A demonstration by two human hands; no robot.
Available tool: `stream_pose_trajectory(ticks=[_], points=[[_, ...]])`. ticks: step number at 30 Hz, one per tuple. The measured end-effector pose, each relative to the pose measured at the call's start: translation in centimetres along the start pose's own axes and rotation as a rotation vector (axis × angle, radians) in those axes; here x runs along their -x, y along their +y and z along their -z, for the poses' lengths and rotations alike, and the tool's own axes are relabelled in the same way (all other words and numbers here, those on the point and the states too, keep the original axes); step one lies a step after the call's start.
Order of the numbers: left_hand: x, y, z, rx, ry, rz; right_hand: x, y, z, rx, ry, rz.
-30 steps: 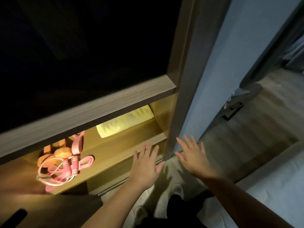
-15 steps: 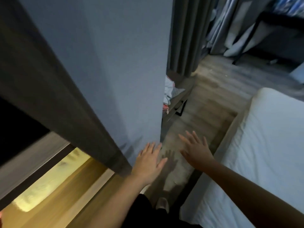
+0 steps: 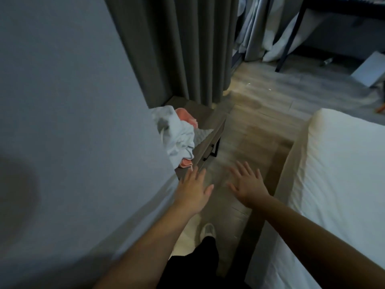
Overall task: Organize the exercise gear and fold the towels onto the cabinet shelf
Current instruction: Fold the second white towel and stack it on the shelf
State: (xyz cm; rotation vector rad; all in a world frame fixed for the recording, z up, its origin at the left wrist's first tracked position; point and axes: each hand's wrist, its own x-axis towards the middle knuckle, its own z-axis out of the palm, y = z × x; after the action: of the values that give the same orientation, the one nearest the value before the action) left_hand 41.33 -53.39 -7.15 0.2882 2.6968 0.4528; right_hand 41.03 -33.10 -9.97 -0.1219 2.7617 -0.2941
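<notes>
Head view, towels (image 3: 177, 131) beyond left hand (image 3: 194, 191)

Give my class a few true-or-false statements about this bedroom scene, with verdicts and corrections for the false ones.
1. The left hand and right hand hold nothing. True.
2. The crumpled white and pink cloths lie on the bed. False: they lie on the small table beside the wall.
3. A grey curtain hangs behind the small table. True.
4. The bed has a dark cover. False: its sheet is white.
</notes>
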Motion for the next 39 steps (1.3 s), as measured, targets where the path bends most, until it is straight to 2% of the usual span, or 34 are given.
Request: stream_pose_trajectory(ticks=[4,8,15,19,23,31,35,39], points=[[-5.8,0.3,1.8,-0.016,0.043,0.104,-5.9,0.5,2.1,0.019,0.018,0.046],[-10.1,0.2,2.8,0.008,0.019,0.338,-11.1,0.5,3.4,0.002,-0.036,0.105],[-14.7,-2.4,3.0,0.089,0.094,0.621,-21.5,-1.6,6.4,0.139,-0.134,0.394],[-17.2,-3.6,3.6,0.105,0.083,0.79,-27.1,-3.6,8.1,0.232,-0.196,0.582],[-20.4,-5.3,3.9,0.116,0.192,0.906,-32.8,-6.2,9.1,0.274,-0.189,0.748],[-24.8,-10.1,2.3,0.133,0.31,0.984,-39.1,-9.3,7.1,0.195,-0.193,0.963],[-25.5,-10.7,2.7,0.447,0.622,0.916,-40.3,-10.0,6.8,0.04,-0.148,1.012],[-24.3,-9.5,5.3,0.529,0.851,0.817,-40.9,-10.0,8.3,-0.219,-0.162,0.947]])
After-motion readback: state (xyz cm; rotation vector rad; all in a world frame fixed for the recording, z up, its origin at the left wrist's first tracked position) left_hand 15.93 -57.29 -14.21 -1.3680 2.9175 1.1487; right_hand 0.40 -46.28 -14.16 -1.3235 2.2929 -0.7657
